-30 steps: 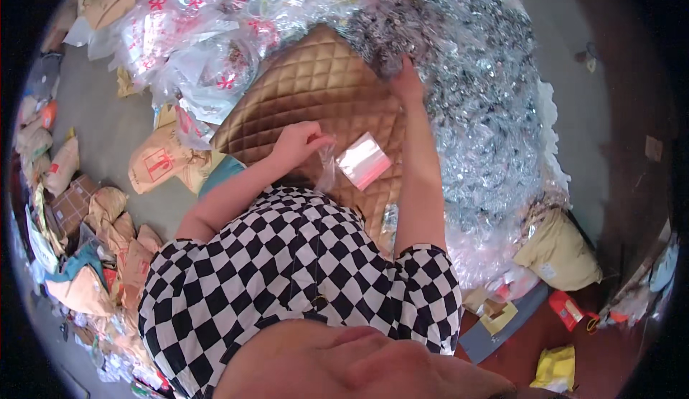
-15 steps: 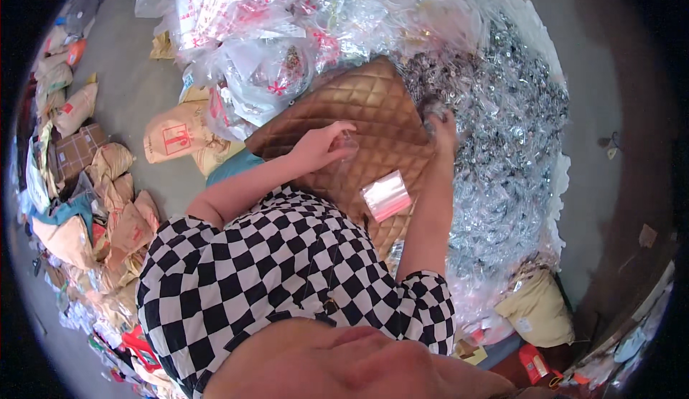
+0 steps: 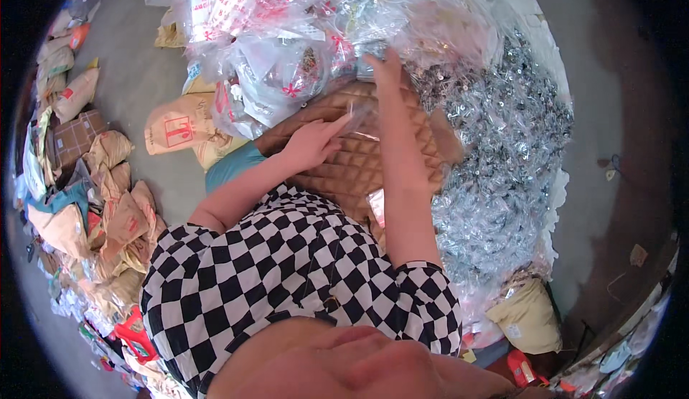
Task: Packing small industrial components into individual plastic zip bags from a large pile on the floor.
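Observation:
My left hand (image 3: 313,143) is over the quilted brown mat (image 3: 316,178), its fingers pinching a small clear plastic bag (image 3: 364,118). Past it, my right arm stretches across the mat, and my right hand (image 3: 388,67) is at the mat's far edge, beside the heap of clear bags. Motion smears its fingers, so I cannot make out whether they hold anything. A flat stack of shiny clear and red-edged bags (image 3: 377,207) lies on the near part of the mat, partly hidden by my right forearm.
To the right spreads a large pile of small clear packets with dark metallic pieces (image 3: 502,141). Big clear bags with red print (image 3: 251,62) are heaped at the far left. Brown sacks (image 3: 122,219) cover the floor at left; a tan sack (image 3: 527,316) stands at near right.
My right hand has moved from the packet pile at the mat's right edge to its far edge. My left hand stays over the mat, with the clear bag now extended from its fingertips.

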Action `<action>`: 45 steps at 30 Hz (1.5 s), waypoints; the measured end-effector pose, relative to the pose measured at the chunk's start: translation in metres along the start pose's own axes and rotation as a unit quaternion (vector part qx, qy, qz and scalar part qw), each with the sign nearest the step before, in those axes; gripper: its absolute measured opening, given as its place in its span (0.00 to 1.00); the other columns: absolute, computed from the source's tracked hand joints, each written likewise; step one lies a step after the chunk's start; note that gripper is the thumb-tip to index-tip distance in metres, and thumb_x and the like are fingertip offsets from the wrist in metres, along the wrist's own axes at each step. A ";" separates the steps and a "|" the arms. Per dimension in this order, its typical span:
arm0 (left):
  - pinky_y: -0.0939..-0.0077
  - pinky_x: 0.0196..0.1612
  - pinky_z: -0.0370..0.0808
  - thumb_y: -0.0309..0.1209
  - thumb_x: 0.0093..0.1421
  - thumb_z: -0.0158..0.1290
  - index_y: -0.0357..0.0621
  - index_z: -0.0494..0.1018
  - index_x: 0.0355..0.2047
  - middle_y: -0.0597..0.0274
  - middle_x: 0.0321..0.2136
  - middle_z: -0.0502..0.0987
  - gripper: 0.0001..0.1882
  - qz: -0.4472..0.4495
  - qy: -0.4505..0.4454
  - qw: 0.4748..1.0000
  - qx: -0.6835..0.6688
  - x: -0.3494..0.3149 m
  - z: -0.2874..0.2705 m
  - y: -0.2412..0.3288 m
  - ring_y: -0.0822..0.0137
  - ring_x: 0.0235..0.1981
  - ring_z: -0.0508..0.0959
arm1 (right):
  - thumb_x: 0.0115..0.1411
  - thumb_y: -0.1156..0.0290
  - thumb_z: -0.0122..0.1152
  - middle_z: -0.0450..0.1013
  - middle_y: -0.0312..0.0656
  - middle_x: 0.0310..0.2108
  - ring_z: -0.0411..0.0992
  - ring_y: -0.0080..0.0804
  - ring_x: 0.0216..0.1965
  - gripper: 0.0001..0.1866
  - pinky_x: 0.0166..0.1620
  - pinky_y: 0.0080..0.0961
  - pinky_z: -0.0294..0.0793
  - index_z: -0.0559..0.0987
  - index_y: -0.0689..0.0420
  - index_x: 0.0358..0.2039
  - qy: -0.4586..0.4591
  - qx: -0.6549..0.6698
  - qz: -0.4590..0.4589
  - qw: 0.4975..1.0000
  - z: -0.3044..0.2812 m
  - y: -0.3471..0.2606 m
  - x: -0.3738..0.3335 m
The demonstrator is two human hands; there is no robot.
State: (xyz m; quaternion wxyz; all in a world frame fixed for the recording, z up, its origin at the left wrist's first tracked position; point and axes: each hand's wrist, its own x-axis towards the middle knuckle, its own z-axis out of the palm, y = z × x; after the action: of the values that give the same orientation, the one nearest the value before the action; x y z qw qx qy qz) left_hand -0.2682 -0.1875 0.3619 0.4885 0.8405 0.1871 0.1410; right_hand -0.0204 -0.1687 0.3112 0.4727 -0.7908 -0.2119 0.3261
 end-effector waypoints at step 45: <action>0.66 0.57 0.65 0.26 0.55 0.56 0.45 0.80 0.33 0.58 0.52 0.71 0.07 0.372 -0.318 0.867 -0.093 0.035 0.115 0.143 0.56 0.53 0.70 | 0.48 0.70 0.67 0.75 0.45 0.46 0.73 0.42 0.46 0.19 0.48 0.33 0.72 0.80 0.53 0.43 -0.030 -0.382 -0.296 0.875 -0.231 -0.009 -0.369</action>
State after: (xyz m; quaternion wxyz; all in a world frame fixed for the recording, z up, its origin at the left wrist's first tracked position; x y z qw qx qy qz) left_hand -0.1630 -0.3245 0.4334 0.5088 0.7980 -0.3186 0.0539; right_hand -0.1122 -0.5427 0.5147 0.2016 -0.8000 -0.5582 0.0881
